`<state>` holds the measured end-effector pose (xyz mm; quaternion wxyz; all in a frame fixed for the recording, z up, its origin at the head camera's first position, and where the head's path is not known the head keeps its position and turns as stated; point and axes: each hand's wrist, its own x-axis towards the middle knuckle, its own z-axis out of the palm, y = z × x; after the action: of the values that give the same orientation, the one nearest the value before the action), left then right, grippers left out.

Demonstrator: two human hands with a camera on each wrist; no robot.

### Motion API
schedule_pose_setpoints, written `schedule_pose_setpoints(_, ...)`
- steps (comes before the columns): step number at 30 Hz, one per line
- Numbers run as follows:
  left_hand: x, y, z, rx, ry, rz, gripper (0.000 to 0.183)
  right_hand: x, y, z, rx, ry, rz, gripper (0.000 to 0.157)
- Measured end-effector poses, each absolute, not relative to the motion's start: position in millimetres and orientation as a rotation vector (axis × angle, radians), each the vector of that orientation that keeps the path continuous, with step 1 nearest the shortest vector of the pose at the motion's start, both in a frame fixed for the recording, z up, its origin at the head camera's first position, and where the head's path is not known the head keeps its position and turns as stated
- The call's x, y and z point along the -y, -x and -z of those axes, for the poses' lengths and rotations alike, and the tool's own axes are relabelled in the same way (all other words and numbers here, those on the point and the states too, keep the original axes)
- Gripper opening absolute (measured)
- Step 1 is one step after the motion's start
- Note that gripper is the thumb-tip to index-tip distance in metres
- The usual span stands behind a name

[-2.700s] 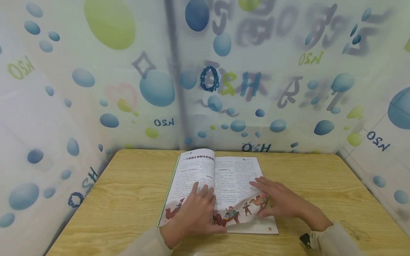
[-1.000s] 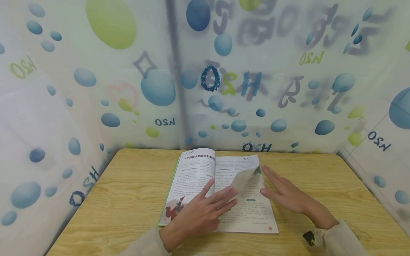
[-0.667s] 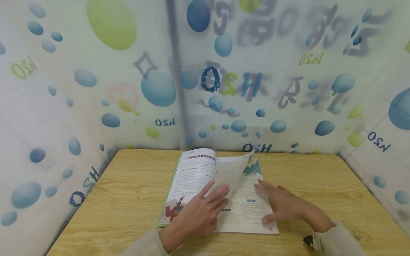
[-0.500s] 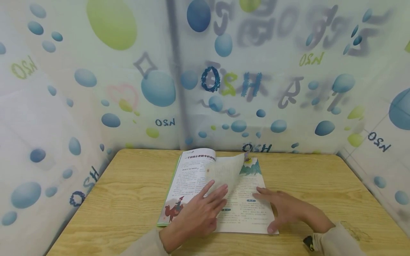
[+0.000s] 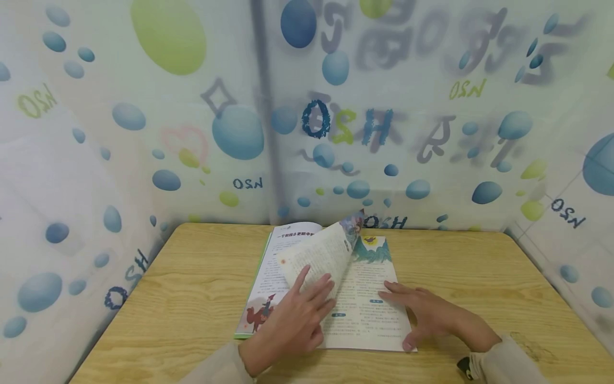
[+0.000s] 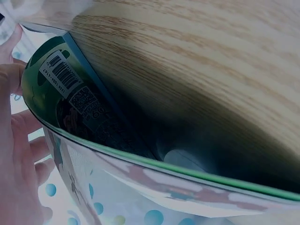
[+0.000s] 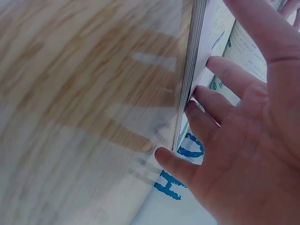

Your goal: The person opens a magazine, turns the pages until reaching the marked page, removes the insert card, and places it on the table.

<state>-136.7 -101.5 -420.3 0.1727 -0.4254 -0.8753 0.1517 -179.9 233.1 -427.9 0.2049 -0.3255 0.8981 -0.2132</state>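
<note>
An open magazine [image 5: 369, 328] lies on the wooden table, camels drawn at the bottom of its left page. One page [image 5: 314, 250] stands half turned, curling leftward with its coloured top corner raised. My left hand [image 5: 295, 317] lies across the middle of the magazine, fingers extended against that curled page. On the right page's outer edge rests my right hand [image 5: 429, 314], its fingers spread and thumb near the lower corner. The right wrist view has the fingertips right at the stacked page edges [image 7: 191, 56]. In the left wrist view the green cover [image 6: 40, 89] shows a barcode.
The wooden table [image 5: 182, 298] extends around the magazine on both sides. Behind it hangs a pale curtain [image 5: 297, 181] printed with blue and green dots and mirrored lettering. A dark tag [image 5: 464, 368] sits at the right sleeve's cuff.
A page lifted from the right side has swung leftward over the left page, uncovering a page with a mountain picture. My right hand moved up, then back down to the lower right edge.
</note>
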Motion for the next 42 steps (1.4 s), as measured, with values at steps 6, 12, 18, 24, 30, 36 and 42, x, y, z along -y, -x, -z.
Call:
schedule_pose_setpoints(6, 102.8, 139.0, 421.5, 2.495, 1.22, -0.359, 0.047, -232.1, 179.4, 428.2, -2.508, 0.9, 0.59, 0.106)
schedule_pose_setpoints(12, 102.4, 140.4, 421.3, 2.514, 1.24, -0.337, 0.042, -234.1, 179.2, 430.0, -2.513, 0.903, 0.591, 0.107)
schedule_pose_setpoints(18, 103.3, 140.2, 421.2, 2.51, 1.208, -0.332, 0.04, -235.3, 179.5, 429.5, -2.515, 0.905, 0.597, 0.107)
schedule_pose_setpoints(24, 102.9, 140.5, 420.4, 2.514, 1.168, -0.361, 0.038, -233.7, 179.0, 428.7, -2.515, 0.881, 0.577, 0.108)
schedule_pose_setpoints(30, 103.5, 140.7, 420.8, 2.574, 1.136, -0.338, 0.038, -233.4, 179.0, 427.9, -2.511, 0.893, 0.585, 0.107)
schedule_pose_setpoints(36, 105.6, 143.4, 423.6, 2.629, 1.109, -0.292, 0.041, -234.3, 180.0, 428.7, -2.509, 0.921, 0.602, 0.108)
schedule_pose_setpoints(42, 107.1, 145.4, 426.2, 2.684, 1.066, -0.322, 0.049, -235.0, 181.3, 430.9, -2.511, 0.931, 0.596, 0.108)
